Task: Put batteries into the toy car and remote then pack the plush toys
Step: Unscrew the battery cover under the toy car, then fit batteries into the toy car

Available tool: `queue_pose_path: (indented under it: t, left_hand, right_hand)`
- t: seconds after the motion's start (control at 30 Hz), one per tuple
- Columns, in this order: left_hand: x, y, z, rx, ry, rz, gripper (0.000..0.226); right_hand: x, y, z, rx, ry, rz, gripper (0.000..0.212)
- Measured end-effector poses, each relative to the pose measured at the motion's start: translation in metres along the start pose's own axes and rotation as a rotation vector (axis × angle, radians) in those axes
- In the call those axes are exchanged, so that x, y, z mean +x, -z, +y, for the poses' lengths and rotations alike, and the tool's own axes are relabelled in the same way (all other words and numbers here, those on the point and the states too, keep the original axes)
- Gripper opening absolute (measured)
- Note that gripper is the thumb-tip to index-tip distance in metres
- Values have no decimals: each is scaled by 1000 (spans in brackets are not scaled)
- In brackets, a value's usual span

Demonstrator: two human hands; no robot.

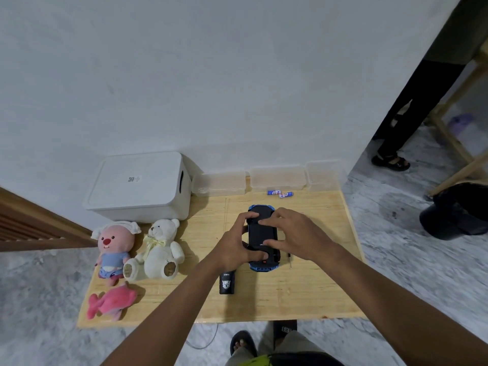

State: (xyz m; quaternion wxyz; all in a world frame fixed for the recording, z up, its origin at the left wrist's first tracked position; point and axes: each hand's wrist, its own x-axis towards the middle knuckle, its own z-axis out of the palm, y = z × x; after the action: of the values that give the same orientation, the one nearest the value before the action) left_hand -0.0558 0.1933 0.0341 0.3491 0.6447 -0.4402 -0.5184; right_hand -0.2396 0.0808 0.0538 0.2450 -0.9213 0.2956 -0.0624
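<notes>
The counter (303, 291) carries a white storage box (137, 186) at its far left corner. Three plush toys (158, 249) are laid along the left edge. The toy car (261, 233), underside up, is gripped mid-counter by left hand (235, 247) and right hand (295, 233), fingers (266, 221) curled around it. The remote (227, 282) lies just nearer; two batteries (280, 193) rest at the far edge.

A low wooden table (311, 291) stood against the wall. At its far left sat a white lidded bin (137, 186), with three clear plastic boxes (277, 177) lined along the far edge to its right. Two batteries (280, 194) lay just in front of those. On the left lay a pink plush (112, 247), a white teddy bear (158, 249) and a pink fish plush (111, 302). Mid-table rested the toy car (260, 231) (underside up), a black remote (227, 283) near it, and a small screwdriver (289, 261) just to its right.
</notes>
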Motion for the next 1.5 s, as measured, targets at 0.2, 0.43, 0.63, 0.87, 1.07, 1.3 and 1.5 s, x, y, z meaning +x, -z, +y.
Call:
queue_pose_path:
  t: [0.2,0.43,0.63,0.87,1.07,1.3,1.5]
  left_hand:
    - [-2,-3,-2,15,3,12,93]
    - [-4,-7,1,3,-11,30,91]
    - [-3,-7,-8,-1,10,61,94]
    - [-1,-16,-14,3,41,25,101]
    - [1,-26,-15,10,55,6,101]
    - [2,-33,-18,5,76,19,102]
    - [7,-40,-14,-7,67,38,104]
  right_hand:
    - [3,-1,2,89,-29,-59,65]
    - [3,5,3,105,-27,-17,58]
    - [-18,10,32,162,-126,101,55]
    - [-79,-14,104,-11,-310,-119,51]
    - [-91,-46,118,-19,-426,-184,53]
    - [-88,-54,119,73,-471,-137,59]
    - [-72,-32,78,433,-652,309,24]
